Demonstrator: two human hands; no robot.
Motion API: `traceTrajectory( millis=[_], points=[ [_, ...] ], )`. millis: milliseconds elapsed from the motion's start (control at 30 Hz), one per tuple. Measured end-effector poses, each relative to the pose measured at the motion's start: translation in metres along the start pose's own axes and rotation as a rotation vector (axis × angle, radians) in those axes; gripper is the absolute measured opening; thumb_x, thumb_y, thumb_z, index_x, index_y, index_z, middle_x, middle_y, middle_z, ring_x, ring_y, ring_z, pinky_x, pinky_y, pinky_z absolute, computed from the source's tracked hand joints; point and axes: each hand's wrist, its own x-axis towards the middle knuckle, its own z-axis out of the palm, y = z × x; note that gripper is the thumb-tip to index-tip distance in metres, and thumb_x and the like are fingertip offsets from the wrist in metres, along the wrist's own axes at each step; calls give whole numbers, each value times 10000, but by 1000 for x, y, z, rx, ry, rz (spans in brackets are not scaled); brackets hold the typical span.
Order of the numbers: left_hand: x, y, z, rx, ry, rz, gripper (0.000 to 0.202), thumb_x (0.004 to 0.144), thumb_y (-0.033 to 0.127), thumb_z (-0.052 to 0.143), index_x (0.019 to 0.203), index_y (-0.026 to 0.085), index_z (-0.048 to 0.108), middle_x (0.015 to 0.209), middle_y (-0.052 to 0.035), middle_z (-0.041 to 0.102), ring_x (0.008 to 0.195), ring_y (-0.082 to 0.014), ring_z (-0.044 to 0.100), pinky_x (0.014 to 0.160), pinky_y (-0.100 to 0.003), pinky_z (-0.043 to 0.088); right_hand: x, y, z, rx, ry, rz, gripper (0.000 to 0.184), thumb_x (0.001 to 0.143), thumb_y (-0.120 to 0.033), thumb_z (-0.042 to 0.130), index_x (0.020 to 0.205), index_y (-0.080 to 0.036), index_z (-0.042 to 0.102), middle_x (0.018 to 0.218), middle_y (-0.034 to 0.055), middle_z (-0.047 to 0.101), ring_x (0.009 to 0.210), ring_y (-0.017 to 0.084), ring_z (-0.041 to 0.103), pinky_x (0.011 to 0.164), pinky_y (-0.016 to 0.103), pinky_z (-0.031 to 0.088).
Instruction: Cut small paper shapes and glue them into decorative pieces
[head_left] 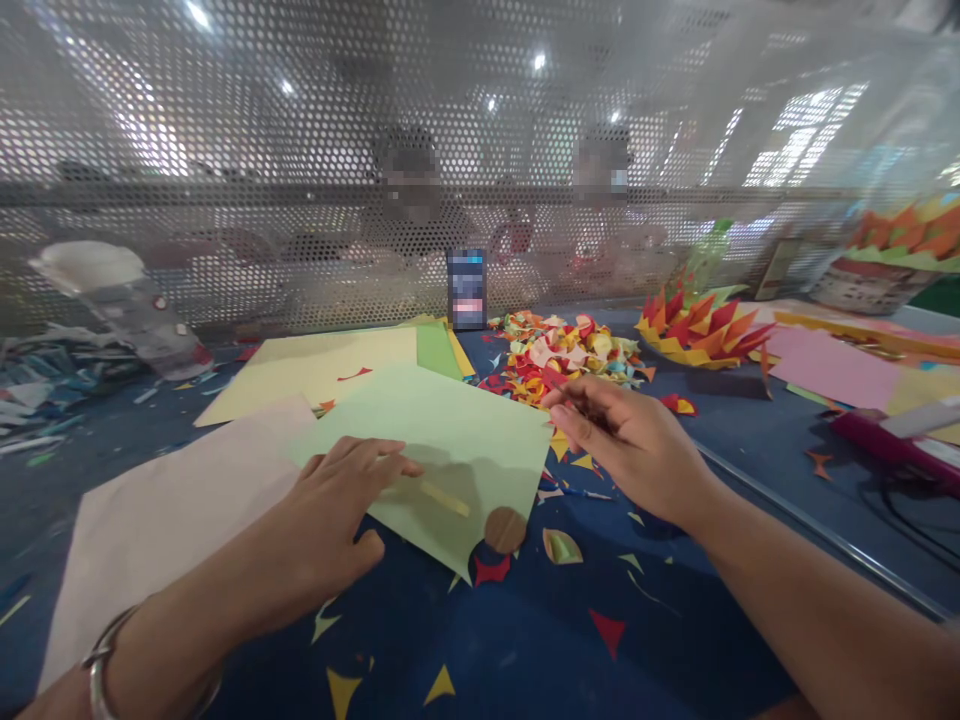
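My left hand [341,500] lies with its fingers stretched out over a pale green sheet of paper [480,430]. Just past its fingertips is a narrow yellow strip [446,498]. My right hand [626,440] is closed in a pinch at the sheet's right side, in front of a heap of small coloured paper pieces [577,345]. Something reddish shows at its fingertips, but I cannot make out what it holds. A round brown disc [505,530] rests by the near corner of the green sheet. Beside it sits a small curled green piece [562,546].
Paper scraps [607,632] litter the blue tabletop. A pinkish sheet [180,510] and a cream sheet [315,365] lie left. A phone [466,290] stands against the perforated screen. A red-orange folded paper piece [701,330], metal rod [817,530] and magenta tool [885,450] are right.
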Motion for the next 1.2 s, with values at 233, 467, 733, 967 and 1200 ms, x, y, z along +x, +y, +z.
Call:
traceTrajectory(
  millis=[233, 467, 733, 967, 1200],
  points=[
    [13, -6, -2, 26, 107, -52, 334, 809, 316, 595, 1132, 284, 670, 1220, -78, 609, 1151, -323, 507, 989, -511, 385, -1, 1, 2, -16, -35, 5, 289, 944, -469, 518, 1019, -207, 616, 806, 12, 627, 653, 125, 554, 576, 249, 439],
    [7, 8, -14, -56, 70, -18, 318, 784, 183, 554, 1092, 235, 611, 1096, -54, 598, 1044, -270, 521, 906, -429, 431, -3, 2, 2, -80, -50, -16, 277, 945, -451, 516, 1022, -205, 618, 819, 23, 658, 651, 139, 581, 558, 252, 429],
    [10, 32, -10, -156, -29, 140, 422, 779, 122, 572, 1169, 282, 597, 1134, -41, 561, 1095, -243, 493, 944, -386, 420, -1, -1, 2, -147, -80, -9, 254, 947, -439, 512, 990, -210, 612, 683, -19, 592, 583, 122, 540, 524, 242, 382],
    [18, 18, 0, -81, 122, 137, 293, 860, 102, 430, 937, 225, 684, 996, -49, 613, 969, -220, 554, 836, -368, 445, -1, -1, 2, -151, -81, -14, 251, 946, -438, 511, 967, -210, 612, 698, -14, 607, 592, 122, 545, 517, 238, 374],
    [24, 11, -5, -75, 128, -38, 140, 881, 196, 454, 815, 196, 577, 834, -37, 594, 858, -221, 562, 724, -339, 428, -1, 2, 2, -119, -84, -10, 260, 946, -449, 514, 992, -213, 612, 765, 3, 644, 619, 127, 564, 528, 242, 393]
  ],
)
